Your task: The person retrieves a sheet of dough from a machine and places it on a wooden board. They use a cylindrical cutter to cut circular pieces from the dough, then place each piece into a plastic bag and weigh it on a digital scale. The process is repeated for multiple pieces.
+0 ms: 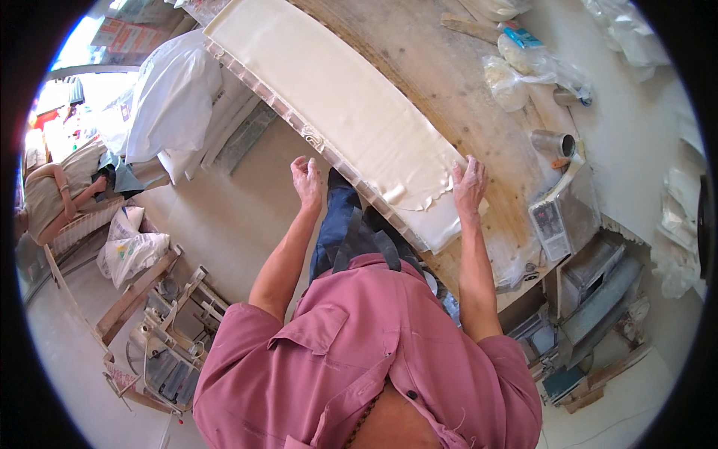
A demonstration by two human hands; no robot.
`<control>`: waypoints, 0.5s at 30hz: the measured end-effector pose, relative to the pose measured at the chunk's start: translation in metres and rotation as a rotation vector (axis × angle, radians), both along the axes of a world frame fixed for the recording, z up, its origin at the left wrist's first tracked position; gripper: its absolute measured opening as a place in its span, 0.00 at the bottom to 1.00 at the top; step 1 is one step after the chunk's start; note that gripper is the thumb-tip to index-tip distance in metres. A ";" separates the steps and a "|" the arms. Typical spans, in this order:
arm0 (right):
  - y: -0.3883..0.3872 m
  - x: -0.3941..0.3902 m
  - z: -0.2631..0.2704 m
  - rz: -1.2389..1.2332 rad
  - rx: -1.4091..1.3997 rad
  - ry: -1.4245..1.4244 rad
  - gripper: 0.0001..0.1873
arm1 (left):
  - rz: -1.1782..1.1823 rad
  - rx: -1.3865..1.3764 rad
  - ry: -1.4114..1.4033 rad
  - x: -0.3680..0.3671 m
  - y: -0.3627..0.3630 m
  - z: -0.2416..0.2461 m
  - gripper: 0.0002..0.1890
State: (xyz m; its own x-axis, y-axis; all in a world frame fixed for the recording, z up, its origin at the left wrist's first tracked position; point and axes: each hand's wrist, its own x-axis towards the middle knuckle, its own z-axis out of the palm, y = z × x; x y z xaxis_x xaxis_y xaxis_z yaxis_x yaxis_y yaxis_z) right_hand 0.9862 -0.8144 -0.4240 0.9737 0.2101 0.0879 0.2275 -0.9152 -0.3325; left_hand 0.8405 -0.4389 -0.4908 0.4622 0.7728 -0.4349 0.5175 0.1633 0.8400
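Observation:
A long, pale sheet of dough [336,95] lies along the front of a wooden worktable [426,73]. Its near end has a ragged, folded edge, with a flat white layer [437,224] showing beyond it. My left hand [307,181], dusted with flour, is raised off the table's front side with fingers loosely bent and nothing in them. At the right corner of the dough is my right hand [470,182], also floury. Its thumb and fingers are apart; whether they touch the dough is unclear.
At the table's far side are a metal cup [552,143], plastic bags [507,78] and a dusty box-like device [564,210]. White sacks [174,95] are stacked on the left. Behind me to the left stands a machine with metal parts [168,342]. Another person [61,185] sits at far left.

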 end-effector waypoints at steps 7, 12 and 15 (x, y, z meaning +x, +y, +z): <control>0.012 0.056 -0.027 0.105 0.353 0.176 0.24 | 0.216 -0.239 -0.150 0.048 0.058 -0.023 0.23; 0.085 0.109 -0.039 0.095 0.428 0.458 0.33 | 0.070 -0.016 -0.021 0.074 0.096 -0.058 0.27; 0.081 0.113 -0.045 0.081 0.383 0.453 0.37 | 0.070 -0.091 -0.023 0.086 0.081 -0.041 0.29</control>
